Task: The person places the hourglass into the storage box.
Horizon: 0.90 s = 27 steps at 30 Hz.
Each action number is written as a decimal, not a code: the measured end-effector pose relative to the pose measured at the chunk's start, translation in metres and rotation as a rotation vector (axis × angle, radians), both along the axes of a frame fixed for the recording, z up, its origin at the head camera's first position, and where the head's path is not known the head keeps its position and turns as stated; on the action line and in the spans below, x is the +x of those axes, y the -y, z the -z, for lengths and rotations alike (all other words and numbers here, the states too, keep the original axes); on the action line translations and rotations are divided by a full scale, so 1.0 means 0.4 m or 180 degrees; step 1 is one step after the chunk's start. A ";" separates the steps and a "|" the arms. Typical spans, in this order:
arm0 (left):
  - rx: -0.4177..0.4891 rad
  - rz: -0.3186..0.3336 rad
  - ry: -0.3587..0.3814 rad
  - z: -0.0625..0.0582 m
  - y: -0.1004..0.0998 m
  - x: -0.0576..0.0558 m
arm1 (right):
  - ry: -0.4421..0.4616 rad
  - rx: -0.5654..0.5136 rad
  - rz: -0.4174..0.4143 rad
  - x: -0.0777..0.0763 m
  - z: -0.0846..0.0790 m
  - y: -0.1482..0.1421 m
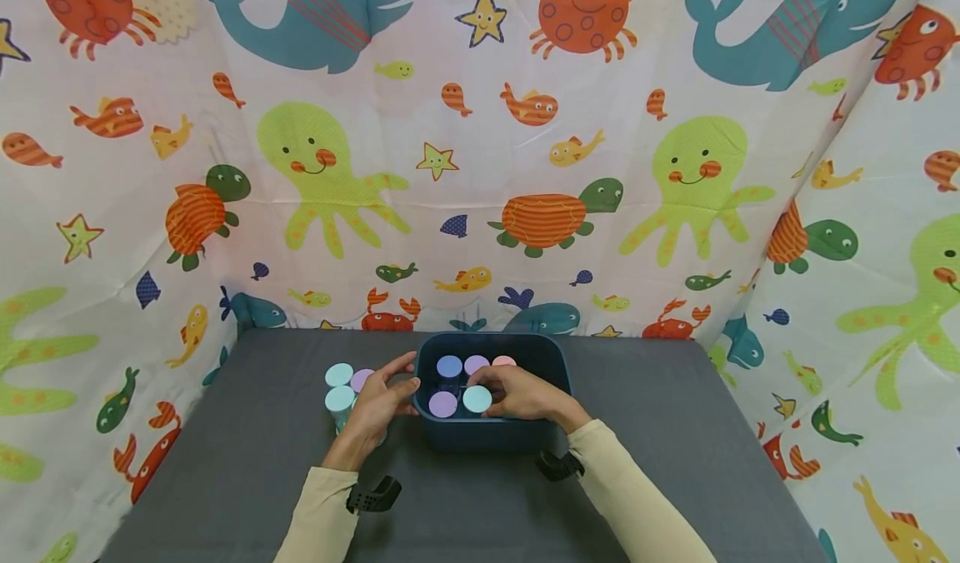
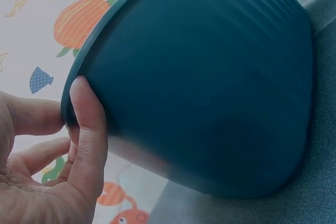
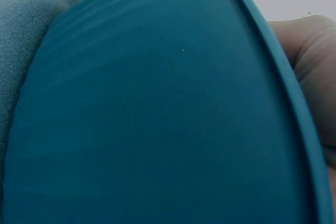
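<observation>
- Centrally, low in the head view, I see a dark blue bin [image 1: 487,440] on a grey table [image 1: 637,471], with lidded containers standing inside it.
- The person's left hand [image 1: 384,401] is at the bin's left end; in the left wrist view its fingers pinch the rim, nearly closed on it.
- The right hand [image 1: 528,394] reaches over the bin's right part, its fingers bent around the edge of a pale aqua lid [image 1: 477,399] at the front. My right wrist view hides those fingertips behind the bin wall.
- Beside that lid, to its left in the frame, is a lilac lid [image 1: 443,405]; behind them I make out a blue lid [image 1: 449,366], a second lilac lid [image 1: 477,365] and a pink lid [image 1: 503,361].
- Left of the bin, aqua-lidded containers [image 1: 340,399] and a lilac-lidded one [image 1: 361,379] stand on the table, partly behind the left hand.
- A sea-animal curtain [image 1: 450,255] fills the upper frame.
</observation>
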<state>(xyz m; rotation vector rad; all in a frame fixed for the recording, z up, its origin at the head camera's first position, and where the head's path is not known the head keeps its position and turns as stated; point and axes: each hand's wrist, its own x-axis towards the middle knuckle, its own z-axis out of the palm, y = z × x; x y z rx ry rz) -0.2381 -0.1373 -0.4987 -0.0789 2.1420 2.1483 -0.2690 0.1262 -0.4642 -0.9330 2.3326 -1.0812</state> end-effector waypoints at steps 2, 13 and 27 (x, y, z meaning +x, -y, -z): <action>-0.0006 -0.0002 0.0003 -0.001 0.001 0.001 | 0.0015 0.0054 -0.0031 -0.003 -0.002 0.003; 0.0032 0.0032 -0.0044 0.000 -0.002 -0.001 | 0.0053 0.0259 -0.0140 -0.023 0.013 0.016; 0.0037 0.0016 0.0019 0.003 0.001 -0.003 | 0.0212 0.0290 -0.0166 -0.026 0.027 0.021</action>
